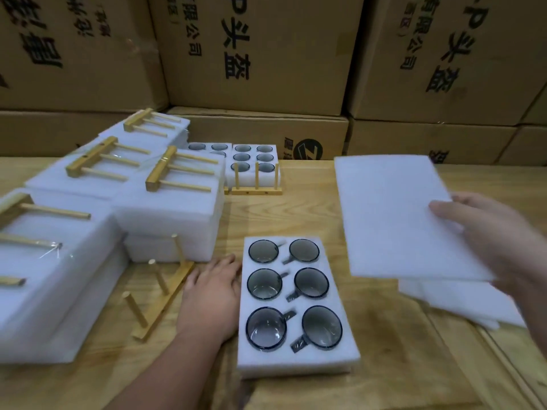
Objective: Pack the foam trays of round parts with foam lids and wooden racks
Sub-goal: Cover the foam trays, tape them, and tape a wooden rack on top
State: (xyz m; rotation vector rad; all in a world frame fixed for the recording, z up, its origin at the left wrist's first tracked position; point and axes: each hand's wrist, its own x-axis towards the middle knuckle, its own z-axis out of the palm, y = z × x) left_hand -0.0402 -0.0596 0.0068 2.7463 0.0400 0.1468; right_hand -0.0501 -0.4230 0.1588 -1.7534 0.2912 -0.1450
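Note:
An open white foam tray (pixel 296 363) lies near the table's front, holding several round grey glass cups with handles. My left hand (pixel 211 294) rests flat against the tray's left side. My right hand (pixel 500 247) grips the right edge of a flat white foam lid (pixel 390 217), held raised above a stack of more lids (pixel 461 303) to the tray's right. A loose wooden peg rack (pixel 161 294) stands just left of my left hand.
Closed foam packs (pixel 168 214) with wooden racks lying on top fill the left of the table. Two more open trays (pixel 254 156) with a standing rack (pixel 256 182) sit at the back. Cardboard boxes (pixel 260 54) wall off the rear.

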